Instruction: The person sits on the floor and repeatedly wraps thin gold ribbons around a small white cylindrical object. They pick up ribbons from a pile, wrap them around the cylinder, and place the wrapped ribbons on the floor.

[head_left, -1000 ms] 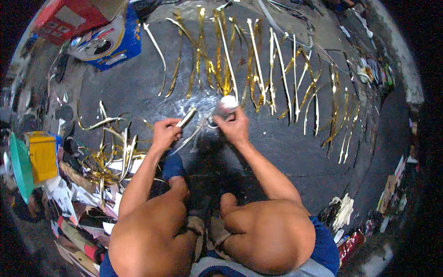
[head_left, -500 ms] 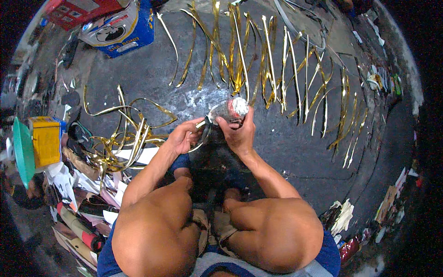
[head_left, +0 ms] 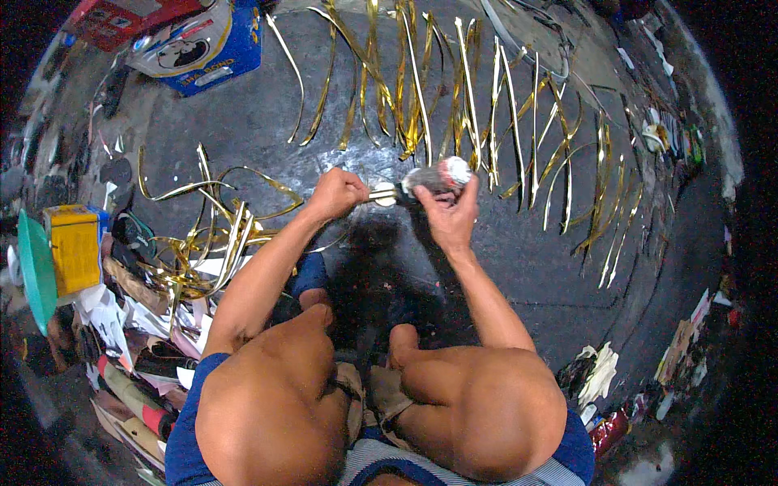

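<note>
Head view: left hand (head_left: 339, 194) pinches a narrow, pale-and-gold flat strip (head_left: 378, 195) on the near side of the long row of shiny gold and white strips (head_left: 470, 97). Right hand (head_left: 452, 217) grips a grey, rounded container with white end and red band (head_left: 433, 176), tilted, close to the row's middle. Container–strip contact: can't tell. Step in hand: probably treating the strip from the container; next move likely calls for steady pinch, controlled tilt. Versus half a second ago: hands wider apart, container farther right along the row.
</note>
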A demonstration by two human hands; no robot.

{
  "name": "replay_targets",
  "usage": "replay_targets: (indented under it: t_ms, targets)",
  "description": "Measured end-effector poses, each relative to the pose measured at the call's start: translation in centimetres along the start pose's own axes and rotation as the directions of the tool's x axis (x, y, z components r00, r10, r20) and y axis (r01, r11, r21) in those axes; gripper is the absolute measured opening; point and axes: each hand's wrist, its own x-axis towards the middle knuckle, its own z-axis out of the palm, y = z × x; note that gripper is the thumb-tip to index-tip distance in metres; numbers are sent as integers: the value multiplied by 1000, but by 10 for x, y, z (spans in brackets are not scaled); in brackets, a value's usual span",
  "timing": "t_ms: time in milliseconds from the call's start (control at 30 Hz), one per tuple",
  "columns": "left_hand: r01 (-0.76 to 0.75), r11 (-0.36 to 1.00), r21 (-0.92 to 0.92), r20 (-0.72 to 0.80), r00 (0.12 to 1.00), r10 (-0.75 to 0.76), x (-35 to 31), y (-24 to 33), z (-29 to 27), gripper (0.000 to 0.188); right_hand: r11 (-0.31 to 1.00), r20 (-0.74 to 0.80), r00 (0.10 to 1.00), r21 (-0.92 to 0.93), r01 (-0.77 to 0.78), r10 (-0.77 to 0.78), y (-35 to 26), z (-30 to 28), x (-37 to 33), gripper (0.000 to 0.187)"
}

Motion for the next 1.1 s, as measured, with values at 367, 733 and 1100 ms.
replay_targets:
  t_ms: [367,733,1100]
  targets:
    - [-454,884,109,-150,872,466,-8,20,18,56,902,323,940,-365,233,-112,25,26,-29,71]
    - [-599,797,81,-173,779,603,-9,47,36,48,835,154,823,-179,-521,547,103,28,-1,33]
    - [-583,805,114,-188,783,593,-10,32,32,41,514,308,807,645,-566,503,-47,-61,38,27]
